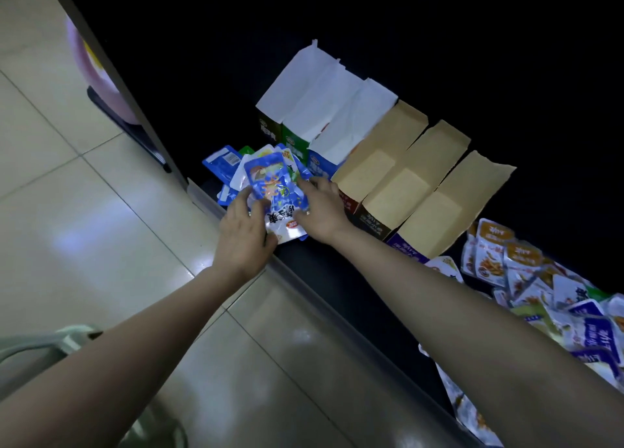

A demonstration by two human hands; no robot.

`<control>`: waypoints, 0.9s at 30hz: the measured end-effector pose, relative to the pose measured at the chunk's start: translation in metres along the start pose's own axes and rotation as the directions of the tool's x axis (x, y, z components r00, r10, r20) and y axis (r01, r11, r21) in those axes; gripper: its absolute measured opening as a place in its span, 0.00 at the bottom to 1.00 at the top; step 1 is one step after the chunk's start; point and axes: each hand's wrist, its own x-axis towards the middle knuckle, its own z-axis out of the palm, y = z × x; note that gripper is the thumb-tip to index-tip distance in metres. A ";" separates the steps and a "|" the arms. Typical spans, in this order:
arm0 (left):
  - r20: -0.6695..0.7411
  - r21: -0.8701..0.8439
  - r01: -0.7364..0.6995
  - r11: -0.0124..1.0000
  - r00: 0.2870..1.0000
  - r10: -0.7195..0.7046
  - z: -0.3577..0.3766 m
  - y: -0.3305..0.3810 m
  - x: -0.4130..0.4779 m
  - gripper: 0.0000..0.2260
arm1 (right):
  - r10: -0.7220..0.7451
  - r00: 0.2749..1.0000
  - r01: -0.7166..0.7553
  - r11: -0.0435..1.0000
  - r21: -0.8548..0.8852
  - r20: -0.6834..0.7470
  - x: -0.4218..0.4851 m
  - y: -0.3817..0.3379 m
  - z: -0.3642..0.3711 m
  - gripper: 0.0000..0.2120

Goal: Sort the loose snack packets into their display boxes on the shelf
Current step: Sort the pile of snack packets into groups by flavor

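Left grip (241, 234) is grasping a stack of blue packets (275, 185) from the near side, thumb over the top and fingers tucked under the left edge. The right grip (320, 207) is clamped on the opposite edge of the same stack, so both are holding it at once. The stack hangs just above the front lip of the shelf (371, 312), tilted up a bit towards the camera, and the top packet is blue with a white bottom strip.

Right behind it there's a small heap of more blue packets (221, 162) lying on the shelf, with a bit of green poking out.

Display boxes sit in a diagonal row further in. Three white-flap boxes (324, 109) have dark, green and blue fronts, then come three brown-flap boxes (405, 177), all with their lids folded open and back. The right grip is just beside the nearest brown one.

Off to the right, well apart from the stack, a big loose pile of packets (540, 299) sprawls along the shelf (orange, purple, white and some green, all jumbled).

The shelf interior is really dark, so I can't tell what's inside the boxes. Shiny tiled floor (101, 211) on the left, plus a blurry pink thing (98, 76) past the shelf's end panel.
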 end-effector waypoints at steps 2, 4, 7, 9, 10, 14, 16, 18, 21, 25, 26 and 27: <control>-0.005 0.020 -0.009 1.000 1.000 0.009 0.001 0.002 -0.003 0.19 | -0.035 0.998 0.038 0.999 -0.034 0.061 -0.007 0.003 0.000 0.33; 0.000 0.049 0.005 0.999 1.000 -0.005 0.003 0.003 -0.006 0.16 | -0.075 0.992 0.075 0.997 0.000 0.102 -0.016 0.008 -0.002 0.32; -0.001 0.082 0.037 0.996 0.999 -0.037 0.002 0.009 -0.010 0.14 | -0.109 0.990 0.102 0.991 0.082 0.084 -0.029 0.015 -0.010 0.29; 0.016 0.106 0.038 0.994 0.999 -0.040 -0.001 0.018 -0.012 0.14 | -0.123 0.990 0.114 0.985 0.127 0.064 -0.039 0.020 -0.019 0.28; 0.018 0.116 0.030 0.993 0.999 -0.032 -0.003 0.023 -0.012 0.14 | -0.129 0.990 0.120 0.982 0.147 0.057 -0.045 0.023 -0.024 0.27; 0.017 0.083 -0.072 0.994 0.997 0.070 -0.008 0.064 -0.013 0.13 | -0.118 0.993 0.119 0.951 0.287 -0.022 -0.077 0.047 -0.046 0.19; 0.039 0.003 -0.150 0.989 0.988 0.150 -0.009 0.098 -0.012 0.12 | -0.082 0.995 0.096 0.916 0.390 -0.054 -0.102 0.069 -0.063 0.16; 0.057 -0.051 -0.278 0.959 0.958 0.281 -0.006 0.136 -0.011 0.12 | -0.035 0.994 0.079 0.893 0.444 -0.106 -0.132 0.096 -0.081 0.13; 0.125 -0.112 -0.454 0.884 0.876 0.466 0.001 0.199 -0.010 0.10 | 0.083 0.971 0.028 0.892 0.451 -0.225 -0.189 0.148 -0.104 0.13; 0.321 -0.170 -0.665 0.728 0.661 0.679 0.024 0.291 -0.014 0.13 | 0.308 0.885 -0.114 0.871 0.479 -0.349 -0.271 0.221 -0.123 0.15; 0.408 -0.167 -0.698 0.697 0.594 0.693 0.032 0.313 -0.017 0.12 | 0.356 0.854 -0.152 0.868 0.473 -0.380 -0.291 0.237 -0.126 0.15; 0.502 -0.155 -0.728 0.668 0.525 0.688 0.042 0.333 -0.022 0.13 | 0.398 0.819 -0.192 0.869 0.456 -0.413 -0.310 0.252 -0.130 0.15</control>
